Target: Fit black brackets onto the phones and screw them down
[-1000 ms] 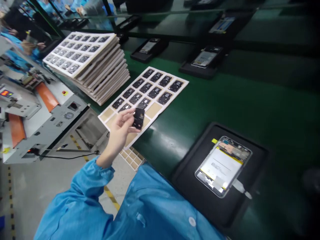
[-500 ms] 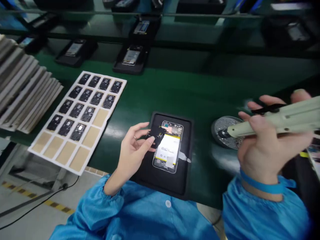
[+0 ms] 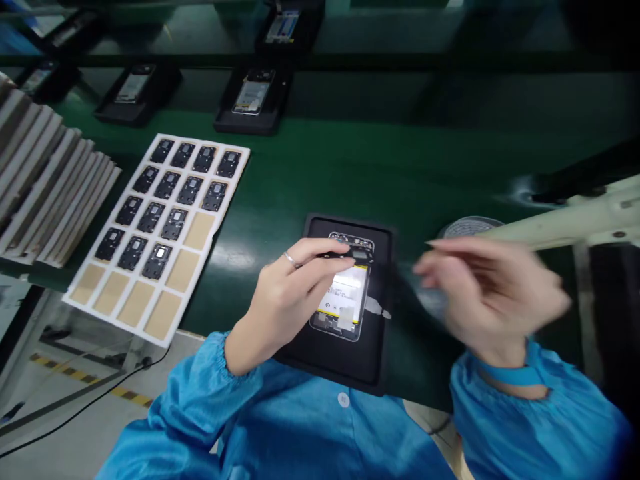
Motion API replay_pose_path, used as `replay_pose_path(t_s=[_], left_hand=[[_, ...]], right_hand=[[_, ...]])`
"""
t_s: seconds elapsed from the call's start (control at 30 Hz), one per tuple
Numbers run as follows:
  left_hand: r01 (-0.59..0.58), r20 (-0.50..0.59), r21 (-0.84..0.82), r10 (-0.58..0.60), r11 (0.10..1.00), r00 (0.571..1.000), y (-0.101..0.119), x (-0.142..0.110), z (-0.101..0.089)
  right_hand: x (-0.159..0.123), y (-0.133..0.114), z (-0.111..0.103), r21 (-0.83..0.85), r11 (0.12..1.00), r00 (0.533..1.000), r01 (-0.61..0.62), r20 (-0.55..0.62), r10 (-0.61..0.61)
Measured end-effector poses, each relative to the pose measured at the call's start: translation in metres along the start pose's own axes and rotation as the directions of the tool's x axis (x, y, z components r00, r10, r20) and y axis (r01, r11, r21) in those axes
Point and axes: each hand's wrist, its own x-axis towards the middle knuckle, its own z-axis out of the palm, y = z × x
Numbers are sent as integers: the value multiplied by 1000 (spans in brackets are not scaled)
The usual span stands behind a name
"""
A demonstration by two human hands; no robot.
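My left hand (image 3: 290,293) reaches over an opened phone (image 3: 345,300) that lies in a black tray (image 3: 330,360). Its thumb and fingertips pinch a small black part (image 3: 360,255) against the phone's upper end. My right hand (image 3: 490,293) hovers just right of the tray, smeared by motion. Its fingers stretch toward the phone with nothing in them. A pale electric screwdriver (image 3: 565,223) hangs above and behind that hand, apart from it.
A white sheet (image 3: 165,220) with several black parts and bare tan pockets lies at the left on the green belt (image 3: 400,173). Stacked sheets (image 3: 45,187) sit further left. More trays with phones (image 3: 253,97) stand behind. A round metal dish (image 3: 467,227) is by the screwdriver.
My left hand carried the black part from the sheet down onto the phone's top. My right hand let go of the screwdriver and moved left toward the phone.
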Motion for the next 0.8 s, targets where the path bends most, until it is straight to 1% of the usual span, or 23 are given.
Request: replay_pose_path(t_s=[0.07, 0.1, 0.17, 0.23, 0.27, 0.3, 0.33, 0.37, 0.4, 0.47, 0.53, 0.57, 0.63, 0.67, 0.73, 0.8], left_hand=[[-48, 30, -59, 49, 997, 998, -1, 0, 2], [-66, 45, -89, 70, 994, 997, -1, -2, 4], [-100, 82, -120, 110, 988, 991, -2, -6, 6], [-127, 152, -113, 144, 985, 978, -3, -11, 6], [-136, 197, -104, 154, 985, 968, -4, -13, 5], [-138, 239, -95, 158, 986, 958, -5, -16, 2], [-129, 274, -81, 147, 988, 950, -7, -19, -1], [-101, 299, -55, 113, 993, 948, -9, -23, -5], [-54, 313, -12, 55, 998, 948, -11, -27, -9], [83, 320, 127, -120, 988, 940, -17, -37, -17], [201, 327, 274, -288, 940, 900, -21, -47, -22], [227, 342, 323, -337, 919, 877, -22, -52, -23], [223, 392, 363, -365, 905, 845, -20, -60, -22], [208, 411, 366, -358, 907, 839, -18, -64, -20], [189, 417, 376, -348, 907, 840, -10, -70, -17], [180, 413, 389, -346, 903, 842, -1, -75, -16]], right_hand=[[0, -9, 9, 96, 995, 998, -25, 56, 20], [2, -13, 13, 155, 986, 993, -68, 109, 51], [7, -17, 19, 266, 944, 963, -196, 234, 135], [10, -20, 21, 347, 882, 922, -320, 327, 206], [11, -20, 22, 358, 865, 911, -351, 343, 228], [10, -20, 22, 354, 863, 911, -360, 332, 244], [10, -19, 22, 336, 873, 920, -353, 293, 260], [9, -17, 23, 308, 890, 933, -336, 234, 272], [9, -15, 23, 279, 908, 946, -314, 167, 276], [8, -10, 23, 220, 938, 963, -269, 62, 261], [6, -4, 23, 158, 962, 975, -223, 26, 222], [6, -2, 23, 114, 974, 981, -194, 25, 192], [4, 2, 22, 5, 993, 992, -121, 41, 121], [3, 3, 22, -48, 995, 995, -83, 53, 86], [2, 4, 21, -122, 992, 996, -18, 80, 28], [0, 3, 21, -137, 990, 993, 33, 114, -17]])
